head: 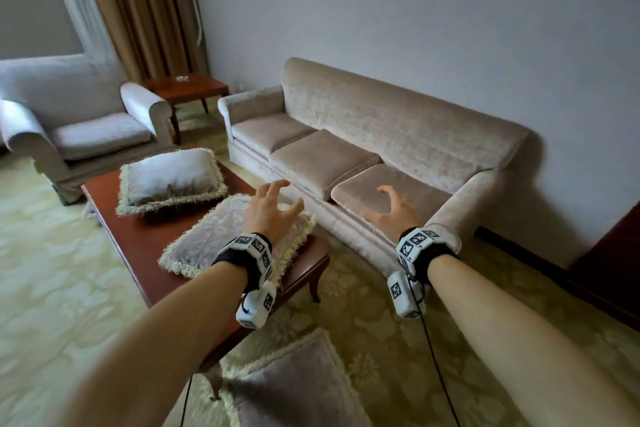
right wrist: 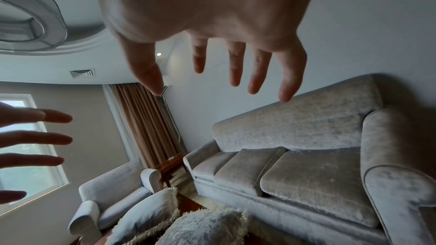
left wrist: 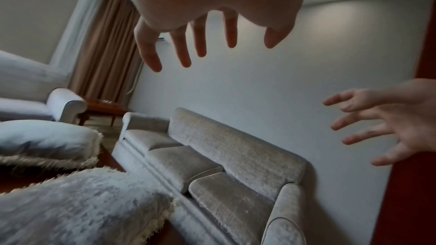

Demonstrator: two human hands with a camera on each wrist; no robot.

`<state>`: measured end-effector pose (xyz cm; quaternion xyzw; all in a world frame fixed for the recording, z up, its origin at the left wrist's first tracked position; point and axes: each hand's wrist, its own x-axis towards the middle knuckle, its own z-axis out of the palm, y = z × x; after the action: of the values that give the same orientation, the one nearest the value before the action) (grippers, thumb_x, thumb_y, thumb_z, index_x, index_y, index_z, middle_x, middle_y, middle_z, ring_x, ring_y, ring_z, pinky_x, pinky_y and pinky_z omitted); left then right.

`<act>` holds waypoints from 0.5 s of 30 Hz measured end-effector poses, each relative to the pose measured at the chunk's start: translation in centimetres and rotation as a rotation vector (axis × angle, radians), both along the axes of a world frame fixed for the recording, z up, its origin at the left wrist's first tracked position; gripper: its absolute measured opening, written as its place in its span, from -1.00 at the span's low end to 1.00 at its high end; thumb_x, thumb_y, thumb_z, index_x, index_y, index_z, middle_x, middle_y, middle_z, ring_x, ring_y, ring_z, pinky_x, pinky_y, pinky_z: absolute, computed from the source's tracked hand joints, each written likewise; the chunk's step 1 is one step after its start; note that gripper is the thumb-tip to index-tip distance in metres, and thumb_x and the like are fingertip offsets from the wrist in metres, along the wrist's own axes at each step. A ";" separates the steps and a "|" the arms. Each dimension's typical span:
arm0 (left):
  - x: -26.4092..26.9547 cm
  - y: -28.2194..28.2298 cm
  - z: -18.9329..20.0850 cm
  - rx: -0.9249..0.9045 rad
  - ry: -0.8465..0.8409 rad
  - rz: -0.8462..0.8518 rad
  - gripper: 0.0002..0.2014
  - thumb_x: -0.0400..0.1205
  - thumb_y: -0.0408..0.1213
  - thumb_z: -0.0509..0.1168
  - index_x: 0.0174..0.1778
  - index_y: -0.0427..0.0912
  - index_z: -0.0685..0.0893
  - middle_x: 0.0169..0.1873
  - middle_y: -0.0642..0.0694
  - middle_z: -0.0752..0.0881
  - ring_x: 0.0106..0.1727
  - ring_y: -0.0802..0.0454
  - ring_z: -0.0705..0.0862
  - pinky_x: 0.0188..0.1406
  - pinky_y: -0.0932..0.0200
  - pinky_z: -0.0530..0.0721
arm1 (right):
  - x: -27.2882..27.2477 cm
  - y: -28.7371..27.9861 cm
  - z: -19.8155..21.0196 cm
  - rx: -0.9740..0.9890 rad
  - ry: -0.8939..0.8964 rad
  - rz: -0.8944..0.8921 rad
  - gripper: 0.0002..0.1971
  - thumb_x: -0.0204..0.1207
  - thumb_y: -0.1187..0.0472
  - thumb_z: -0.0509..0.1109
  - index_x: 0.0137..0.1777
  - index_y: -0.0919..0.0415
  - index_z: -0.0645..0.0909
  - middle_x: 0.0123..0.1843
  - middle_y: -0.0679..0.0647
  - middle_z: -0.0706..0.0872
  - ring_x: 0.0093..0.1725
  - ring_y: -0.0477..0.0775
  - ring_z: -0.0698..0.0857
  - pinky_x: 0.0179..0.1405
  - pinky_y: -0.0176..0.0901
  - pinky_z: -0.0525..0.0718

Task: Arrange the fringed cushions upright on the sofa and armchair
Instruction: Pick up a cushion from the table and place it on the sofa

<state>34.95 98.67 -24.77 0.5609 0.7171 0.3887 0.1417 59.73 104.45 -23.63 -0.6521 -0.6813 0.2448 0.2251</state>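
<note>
Two fringed cushions lie flat on the wooden coffee table (head: 138, 239): the far cushion (head: 169, 180) and the near cushion (head: 214, 236). A third fringed cushion (head: 294, 388) lies on the carpet at the bottom. My left hand (head: 273, 204) hovers over the near cushion (left wrist: 82, 208) with fingers spread, holding nothing. My right hand (head: 391, 208) hovers in front of the sofa (head: 381, 135), fingers spread and empty. The armchair (head: 86, 128) stands at the left, its seat bare. In the wrist views both hands (left wrist: 207, 44) (right wrist: 224, 74) show splayed fingers.
A small wooden side table (head: 187, 88) stands in the corner between armchair and sofa, before a brown curtain (head: 145, 10). Patterned carpet (head: 52, 270) covers the floor. A dark wooden piece (head: 616, 260) stands at the right edge.
</note>
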 end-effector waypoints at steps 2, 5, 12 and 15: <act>1.5 1.2 -0.7 -0.006 -0.011 0.046 -0.49 0.58 0.07 0.36 0.44 0.03 0.52 0.46 -0.13 0.46 0.42 -0.10 0.50 0.38 -0.14 0.54 | 1.0 2.5 -0.8 -0.029 0.018 0.044 -0.36 0.35 -0.07 0.47 0.44 -0.17 0.38 0.39 0.16 0.43 0.34 0.28 0.50 0.33 0.14 0.50; 2.9 2.5 -1.9 -0.020 -0.021 0.110 -0.51 0.59 0.03 0.36 0.43 0.00 0.52 0.45 -0.15 0.46 0.44 -0.11 0.47 0.41 -0.13 0.50 | 1.7 5.8 -2.0 -0.062 0.015 0.094 -0.37 0.33 -0.08 0.46 0.42 -0.17 0.38 0.35 0.18 0.46 0.31 0.30 0.50 0.29 0.12 0.51; 2.2 2.2 -4.7 -0.154 -0.013 0.223 -0.47 0.59 0.18 0.29 0.46 0.12 0.45 0.49 -0.09 0.45 0.44 -0.08 0.47 0.36 -0.19 0.55 | -0.2 8.2 -5.5 -0.152 -0.025 0.215 -0.36 0.35 -0.13 0.48 0.44 -0.16 0.40 0.44 0.18 0.43 0.39 0.31 0.48 0.27 0.04 0.51; 0.7 1.1 -5.7 -0.202 -0.029 0.273 -0.49 0.61 0.13 0.32 0.47 0.13 0.45 0.50 -0.12 0.43 0.44 -0.10 0.46 0.37 -0.13 0.52 | -2.1 7.9 -7.1 -0.169 -0.076 0.291 -0.35 0.33 -0.15 0.48 0.43 -0.17 0.39 0.47 0.18 0.42 0.40 0.29 0.47 0.28 0.09 0.53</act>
<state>35.65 99.77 -30.47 0.4356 0.8199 0.3383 0.1534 57.67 112.30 -30.69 -0.5722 -0.7535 0.3060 0.1058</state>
